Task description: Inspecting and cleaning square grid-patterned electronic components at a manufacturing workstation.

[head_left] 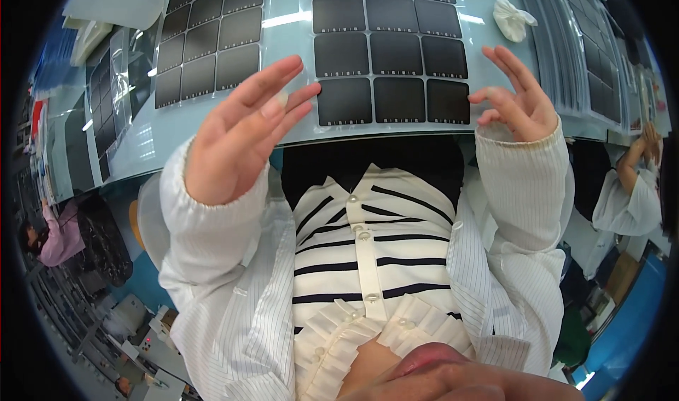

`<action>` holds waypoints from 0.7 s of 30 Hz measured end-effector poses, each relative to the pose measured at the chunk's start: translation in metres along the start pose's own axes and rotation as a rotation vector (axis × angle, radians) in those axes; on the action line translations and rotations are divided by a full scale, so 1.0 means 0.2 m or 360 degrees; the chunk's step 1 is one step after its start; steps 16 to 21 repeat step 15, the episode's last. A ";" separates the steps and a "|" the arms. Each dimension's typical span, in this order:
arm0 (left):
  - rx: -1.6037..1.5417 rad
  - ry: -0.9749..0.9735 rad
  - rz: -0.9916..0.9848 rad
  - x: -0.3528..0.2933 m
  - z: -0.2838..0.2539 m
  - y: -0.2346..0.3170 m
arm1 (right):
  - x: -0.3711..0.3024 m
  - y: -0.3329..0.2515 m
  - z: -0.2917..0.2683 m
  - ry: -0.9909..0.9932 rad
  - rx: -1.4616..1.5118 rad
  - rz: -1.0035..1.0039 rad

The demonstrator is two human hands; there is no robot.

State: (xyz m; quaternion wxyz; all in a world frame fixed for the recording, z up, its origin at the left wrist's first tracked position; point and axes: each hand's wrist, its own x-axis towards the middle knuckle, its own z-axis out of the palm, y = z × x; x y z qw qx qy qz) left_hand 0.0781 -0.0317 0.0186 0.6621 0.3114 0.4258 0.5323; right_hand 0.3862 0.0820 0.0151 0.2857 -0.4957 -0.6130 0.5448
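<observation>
In front of me on the glass-topped table lies a sheet of dark rounded squares (396,54), set in rows, each with a line of small pale marks along its near edge. My left hand (244,136) is raised by the sheet's near left corner. Its fingers are stretched out and hold nothing; one fingertip overlaps the corner square, and I cannot tell whether it touches. At the near right corner is my right hand (520,100), fingers apart and slightly bent, holding nothing. Its index fingertip is very close to the sheet's edge.
A similar sheet (216,37) lies to the left. A crumpled white cloth or wad (513,20) sits at the far right, beside a stack of clear-edged sheets (601,54). More wrapped sheets (106,104) lie at far left. Other people (629,189) work on both sides.
</observation>
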 end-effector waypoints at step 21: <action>0.0473 0.0141 -0.0387 0.18 -0.04 0.04 | 0.23 0.11 -0.05 -0.0238 -0.0666 0.0096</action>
